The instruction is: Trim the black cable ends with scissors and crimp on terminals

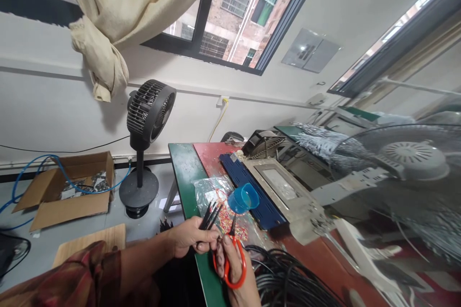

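Note:
My left hand (196,236) is closed round a small bunch of black cables (211,216) whose ends point up and away. Close beside it, my right hand (232,261) holds scissors with orange-red handles (243,268), their dark blades pointing away from me. The fingertips of both hands meet or nearly meet near the table's edge. Just beyond them lies a clear plastic bag (205,189) under many small red, yellow and white bits (226,220). On it stands a blue translucent cup (244,198). A coil of black cable (284,278) lies right of my right hand.
The green table (183,172) carries a blue and beige machine (281,182). A large fan (410,153) stands at the right. On the floor at the left are a black standing fan (147,115) and an open cardboard box (75,213) with a blue hose across it.

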